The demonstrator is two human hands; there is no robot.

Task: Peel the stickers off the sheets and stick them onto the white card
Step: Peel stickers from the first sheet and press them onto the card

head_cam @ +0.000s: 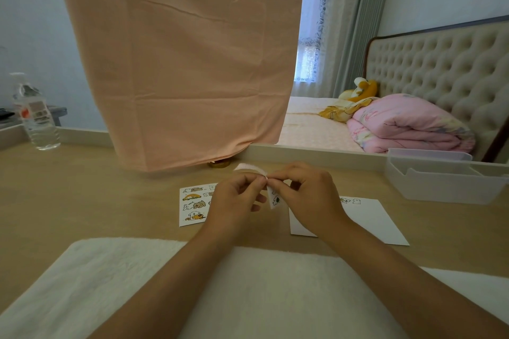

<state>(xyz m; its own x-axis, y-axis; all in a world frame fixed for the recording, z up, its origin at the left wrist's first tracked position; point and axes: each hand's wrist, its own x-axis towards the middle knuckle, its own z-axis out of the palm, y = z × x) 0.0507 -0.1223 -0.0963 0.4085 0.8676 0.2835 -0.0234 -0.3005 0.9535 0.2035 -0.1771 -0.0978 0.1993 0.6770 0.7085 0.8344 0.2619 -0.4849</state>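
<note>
A sticker sheet [192, 205] with cartoon animals lies flat on the wooden table, partly under my left hand [234, 201]. Both hands meet above the table and pinch a second, bent sticker sheet [274, 198]; its upper part [250, 167] curls back behind my fingers. My right hand [308, 198] grips that sheet from the right at its fold. The white card [377, 220] lies to the right, partly hidden by my right wrist, with two small stickers [351, 201] near its far edge.
A peach cloth [187, 63] hangs over a mirror at the back. A plastic water bottle [34, 115] stands at far left. A clear plastic bin [440, 179] sits at far right. A white fluffy mat [110, 283] covers the near edge. A gold lid [219, 164] peeks under the cloth.
</note>
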